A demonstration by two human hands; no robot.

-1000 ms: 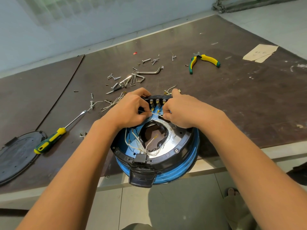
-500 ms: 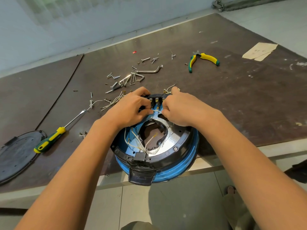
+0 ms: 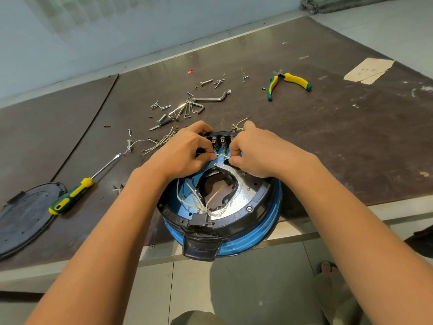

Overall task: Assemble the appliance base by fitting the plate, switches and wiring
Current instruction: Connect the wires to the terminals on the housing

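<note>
Both hands are clamped on one thin white wire (image 3: 222,155): the left hand (image 3: 185,152) and right hand (image 3: 256,153) each pinch it just near of the switch terminals (image 3: 221,142). Limp and light, it probably steers best gripped close behind its connector. The appliance base (image 3: 257,233) beneath overhangs the near edge of the table (image 3: 328,141).

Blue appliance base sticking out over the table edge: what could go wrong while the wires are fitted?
The appliance base overhangs the table edge, so pressing might tip it off. The thin white wire, pinched by the left hand and right hand, could kink or slip from the switch terminals.
</note>
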